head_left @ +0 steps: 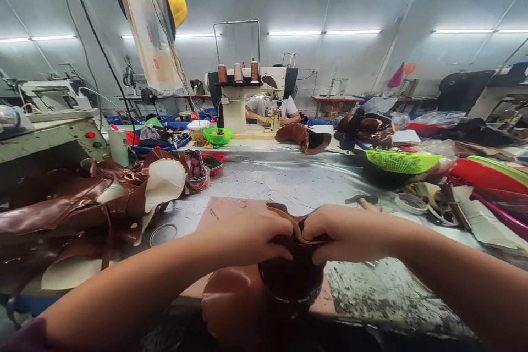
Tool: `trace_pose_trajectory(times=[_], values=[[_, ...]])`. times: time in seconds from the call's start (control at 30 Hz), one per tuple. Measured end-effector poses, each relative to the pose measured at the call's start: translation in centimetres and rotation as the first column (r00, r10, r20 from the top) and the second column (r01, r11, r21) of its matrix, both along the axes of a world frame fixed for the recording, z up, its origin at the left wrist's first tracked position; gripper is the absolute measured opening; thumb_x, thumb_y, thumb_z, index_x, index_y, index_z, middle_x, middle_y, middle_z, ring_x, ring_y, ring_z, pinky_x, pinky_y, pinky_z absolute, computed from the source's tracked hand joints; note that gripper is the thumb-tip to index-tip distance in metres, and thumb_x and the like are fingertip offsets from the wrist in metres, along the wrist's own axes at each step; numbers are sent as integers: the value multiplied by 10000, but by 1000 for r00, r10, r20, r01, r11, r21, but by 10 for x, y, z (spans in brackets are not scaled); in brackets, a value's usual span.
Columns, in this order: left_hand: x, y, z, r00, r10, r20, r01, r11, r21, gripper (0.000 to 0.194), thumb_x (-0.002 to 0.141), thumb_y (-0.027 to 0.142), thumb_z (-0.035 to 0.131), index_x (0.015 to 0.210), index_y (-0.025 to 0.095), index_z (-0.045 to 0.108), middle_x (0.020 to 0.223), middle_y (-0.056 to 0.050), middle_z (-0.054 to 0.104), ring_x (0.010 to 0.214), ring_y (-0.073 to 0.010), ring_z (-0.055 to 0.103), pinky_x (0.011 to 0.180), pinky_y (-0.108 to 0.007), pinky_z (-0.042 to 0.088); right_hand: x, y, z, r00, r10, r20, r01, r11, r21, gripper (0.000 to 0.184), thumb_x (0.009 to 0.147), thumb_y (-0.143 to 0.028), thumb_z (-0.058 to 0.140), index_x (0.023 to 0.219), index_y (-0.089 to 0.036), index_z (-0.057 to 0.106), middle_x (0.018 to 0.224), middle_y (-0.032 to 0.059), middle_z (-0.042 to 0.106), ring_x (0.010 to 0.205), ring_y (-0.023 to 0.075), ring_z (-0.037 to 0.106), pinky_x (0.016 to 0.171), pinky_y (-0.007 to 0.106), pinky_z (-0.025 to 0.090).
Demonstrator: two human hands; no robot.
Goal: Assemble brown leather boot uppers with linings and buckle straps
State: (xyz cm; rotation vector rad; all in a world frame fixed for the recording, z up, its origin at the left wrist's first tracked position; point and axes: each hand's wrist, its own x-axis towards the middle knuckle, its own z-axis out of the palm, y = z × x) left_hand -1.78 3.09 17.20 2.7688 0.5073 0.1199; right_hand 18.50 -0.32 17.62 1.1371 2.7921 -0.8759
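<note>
Both hands grip a dark brown leather boot upper (291,275) near the table's front edge. My left hand (258,234) is closed on the left side of its top opening, thumb outside. On the opposite side, my right hand (348,231) pinches the rim, fingers curled over the edge. A tan lining shows between the hands. Below my left hand spreads a lighter brown leather flap (233,291) with a scalloped edge; whether it belongs to the same piece I cannot tell. Underneath lies a pinkish board (223,212). The fingertips inside the opening are hidden.
Brown leather uppers (94,192) are piled at the left. A hammer (365,201) and tape rolls (410,203) lie right of centre, near a green basket (402,162). Behind stands a sewing machine (231,99), with a person (292,110) beyond it. A phone (194,164) leans at centre left.
</note>
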Motion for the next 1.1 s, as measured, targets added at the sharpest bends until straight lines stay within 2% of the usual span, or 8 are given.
trace_pose_trajectory(times=[0.13,0.23,0.47,0.63,0.73,0.87,1.0,1.1], values=[[-5,1,2,993,-99,-65,96,995,-41,140,731,199,665,857,171,612,920,-30,620,847,-162,563,696,-209,397,-2,-1,-3,998,62,-12,-62,998,-24,131,688,-47,535,701,-177,527,652,-49,491,605,95,424,566,192,320],[-8,2,0,990,-37,-134,31,998,-47,75,781,202,604,851,174,597,841,-27,629,773,-164,573,633,-222,402,-2,-1,-4,997,72,-1,-72,996,-57,253,678,-49,533,883,-194,566,756,-26,565,653,116,473,600,206,346],[-12,9,-14,986,-85,141,94,994,-57,84,799,217,582,743,157,567,968,-59,579,852,-138,543,757,-197,408,-7,-1,-6,999,-37,-21,36,999,-33,86,720,-112,557,779,-174,567,704,-32,556,633,109,476,582,202,345],[-6,12,-12,999,36,-19,-35,998,59,156,844,314,514,891,190,596,820,-19,611,755,-160,558,634,-225,376,-8,2,2,999,25,31,-23,998,-59,236,671,-84,559,886,-181,548,698,-39,529,601,103,455,520,194,319],[-2,11,-12,990,126,-59,-119,987,104,187,852,340,486,913,199,592,833,-19,624,752,-175,565,608,-236,353,-13,4,0,992,-127,-29,127,992,12,130,654,-149,608,766,-172,547,611,-59,476,547,92,412,482,196,290],[-6,10,-8,994,112,-2,-112,994,3,92,805,277,559,828,188,566,811,5,602,744,-144,538,625,-217,349,-16,7,-11,940,-281,-192,282,959,-21,139,685,-204,596,606,-165,488,544,-71,417,537,83,378,484,198,280],[-14,13,-5,990,127,-54,-134,980,-147,45,814,211,535,854,193,544,843,17,591,750,-122,512,647,-207,353,-15,9,-13,962,-221,-159,208,974,-95,150,691,-199,573,605,-171,455,536,-76,374,525,80,352,473,200,269],[-15,18,-6,986,154,-67,-162,979,-127,77,821,282,528,829,208,549,763,13,585,840,-168,490,637,-214,339,-16,10,-5,984,-135,-114,131,990,-43,139,691,-164,556,624,-178,435,563,-73,387,538,82,360,484,203,267]])
